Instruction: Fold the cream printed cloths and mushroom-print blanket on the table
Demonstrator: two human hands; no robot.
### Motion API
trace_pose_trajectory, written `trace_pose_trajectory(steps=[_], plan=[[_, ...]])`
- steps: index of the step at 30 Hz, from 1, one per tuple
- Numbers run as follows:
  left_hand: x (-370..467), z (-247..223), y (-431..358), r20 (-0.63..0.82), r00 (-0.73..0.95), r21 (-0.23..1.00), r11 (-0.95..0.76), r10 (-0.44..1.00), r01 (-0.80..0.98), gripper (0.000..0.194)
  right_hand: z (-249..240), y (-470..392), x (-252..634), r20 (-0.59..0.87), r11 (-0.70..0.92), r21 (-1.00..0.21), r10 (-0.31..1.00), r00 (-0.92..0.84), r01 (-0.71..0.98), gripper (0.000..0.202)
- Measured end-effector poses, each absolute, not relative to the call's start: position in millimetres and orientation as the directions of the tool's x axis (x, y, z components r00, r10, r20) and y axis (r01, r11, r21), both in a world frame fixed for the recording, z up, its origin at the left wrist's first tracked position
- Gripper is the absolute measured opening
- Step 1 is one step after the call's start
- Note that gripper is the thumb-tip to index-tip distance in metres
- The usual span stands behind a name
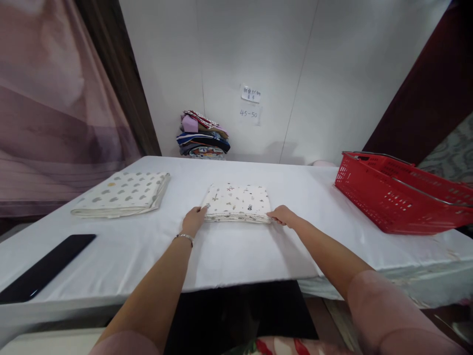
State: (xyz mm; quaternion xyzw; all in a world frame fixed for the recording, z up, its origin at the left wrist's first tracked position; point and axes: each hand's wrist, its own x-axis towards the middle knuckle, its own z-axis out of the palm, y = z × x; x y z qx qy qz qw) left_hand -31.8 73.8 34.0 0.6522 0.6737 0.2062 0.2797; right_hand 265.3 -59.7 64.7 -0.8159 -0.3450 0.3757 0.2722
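Note:
A white cloth with small scattered prints (238, 201) lies folded into a layered rectangle on the white-covered table (244, 256). At its front left corner, my left hand (193, 220) pinches the edge between thumb and fingers, with a bracelet round the wrist. My right hand (283, 216) grips the front right corner in the same way. The cloth rests flat on the table between both hands.
Another folded cloth with grey prints (125, 193) lies at the left, behind a black flat device (48, 268). A red basket (402, 197) stands at the right. Folded fabrics (204, 135) are stacked by the wall, left of two paper notes (250, 114).

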Motion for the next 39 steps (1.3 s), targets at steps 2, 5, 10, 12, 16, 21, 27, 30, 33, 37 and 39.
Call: trace_pose_trajectory(steps=[2,5,10,12,16,21,27,30,33,37,39], plan=[[-32,35,73,-0.11,0.009,0.648,0.065,0.994,0.759,0.04,60,-57,268,-0.422,-0.604,-0.714,0.774,0.471,0.353,0.035],[-32,36,71,-0.113,0.012,0.649,0.065,0.994,0.758,0.039,55,-53,273,-0.418,-0.59,-0.735,0.783,0.461,0.336,0.033],[-33,36,71,-0.121,0.016,0.649,0.067,0.993,0.758,0.041,54,-51,281,-0.426,-0.589,-0.745,0.782,0.456,0.314,0.032],[-33,35,71,-0.124,0.021,0.65,0.065,0.992,0.757,0.042,55,-53,281,-0.455,-0.619,-0.719,0.763,0.459,0.316,0.033],[-33,34,72,-0.124,0.021,0.652,0.065,0.992,0.756,0.045,55,-55,277,-0.51,-0.677,-0.662,0.722,0.467,0.323,0.034],[-32,36,72,-0.126,0.011,0.656,0.075,0.992,0.751,0.051,54,-57,276,-0.533,-0.684,-0.661,0.718,0.448,0.308,0.029],[-34,35,77,-0.143,0.022,0.665,0.08,0.989,0.742,0.046,51,-58,271,-0.582,-0.677,-0.694,0.727,0.364,0.244,0.029],[-34,35,81,-0.153,0.022,0.649,0.084,0.988,0.757,0.042,48,-54,264,-0.577,-0.673,-0.7,0.731,0.364,0.24,0.028],[-35,37,78,-0.174,0.028,0.653,0.094,0.984,0.752,0.036,46,-50,262,-0.549,-0.667,-0.696,0.732,0.404,0.264,0.026],[-39,33,56,-0.196,0.055,0.674,0.094,0.979,0.733,0.043,52,-49,278,-0.482,-0.643,-0.686,0.752,0.45,0.34,0.023],[-41,29,40,-0.188,0.1,0.671,0.054,0.977,0.739,0.053,54,-50,288,-0.453,-0.628,-0.674,0.768,0.453,0.389,0.023]])
